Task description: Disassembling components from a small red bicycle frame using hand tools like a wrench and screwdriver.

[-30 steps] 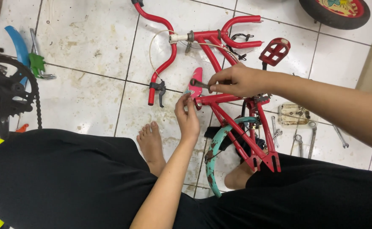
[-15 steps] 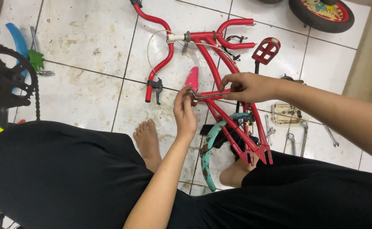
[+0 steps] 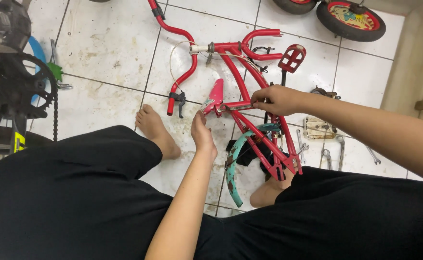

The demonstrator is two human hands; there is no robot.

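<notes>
1. Head view. A small red bicycle frame [image 3: 250, 101] lies flat on the white tiled floor [image 3: 105, 43] between the seated person's legs, handlebar [image 3: 182, 58] pointing away. Laid down like this, its rear end sits close to both hands.
2. Left hand [image 3: 203, 135] reaches up from below, forearm running straight forward, wrist slightly bent. Fingers together, pinched at the base of a pink part [image 3: 215, 95] bolted to the frame, apparently steadying it.
3. Right hand [image 3: 275, 99] comes in from the right, arm stretched across the body, palm down. Fingers curled and closed on the frame tube just beside the pink part; whether a tool is held, I cannot tell.
4. A rusty teal mudguard [image 3: 231, 166] hangs off the frame's rear, near the right foot [image 3: 265, 192].
5. Left foot [image 3: 156, 130] rests bare on the tiles beside the handlebar grip.
6. Spanners [image 3: 339, 151] and a pedal [image 3: 319, 127] lie right of the frame, within reach. A red saddle [image 3: 292, 58] sits beyond the hand; wheels [image 3: 351, 19] at the far edge.
7. A black chainring [image 3: 26, 86] stands well apart, at left.
</notes>
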